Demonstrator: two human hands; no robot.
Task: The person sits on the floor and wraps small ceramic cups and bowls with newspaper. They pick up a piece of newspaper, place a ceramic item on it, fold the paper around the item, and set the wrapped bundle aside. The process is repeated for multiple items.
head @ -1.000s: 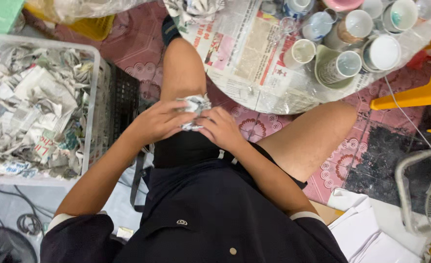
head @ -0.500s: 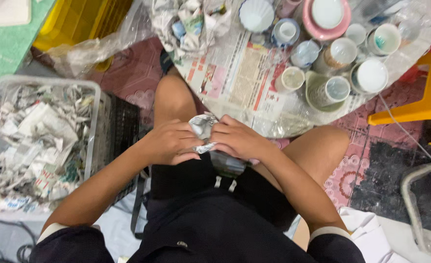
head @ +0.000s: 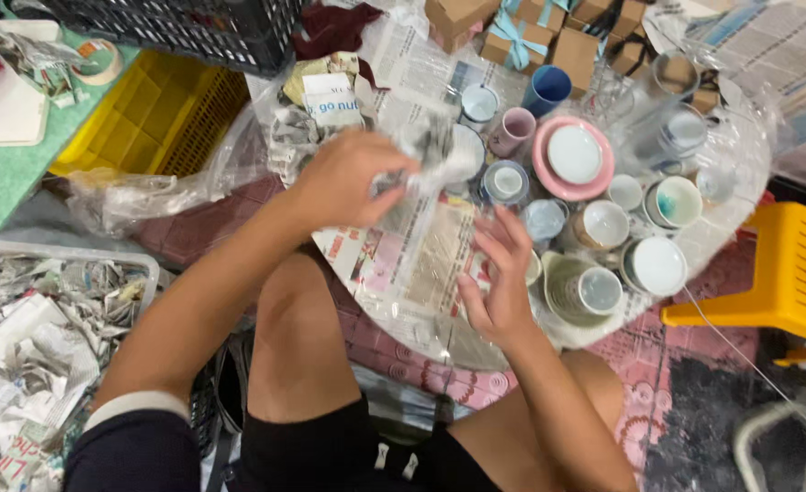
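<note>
My left hand [head: 348, 178] is raised over the round table, closed on a blurred bundle wrapped in crumpled newspaper [head: 428, 150]. The fingers of my right hand [head: 498, 273] are spread and it holds nothing; it hovers above a flat newspaper sheet [head: 385, 264] at the near edge of the table [head: 439, 342], beside a green-rimmed cup [head: 585, 290]. Several cups and bowls crowd the right side of the table, among them a pink plate [head: 574, 157] with a white dish on it, a pink mug [head: 515, 130] and a blue cup [head: 546, 88].
A basket of crumpled newspaper [head: 38, 346] stands at the lower left. A yellow crate [head: 152, 118] and a black crate [head: 175, 27] lie beyond it. Brown gift boxes with teal ribbon [head: 512, 36] sit at the back, a yellow stool [head: 776, 273] at the right.
Both hands left my lap, where they worked the bundle together. The left hand now carries it up over the table; the right hand has let go and opened. The view tilted up.
</note>
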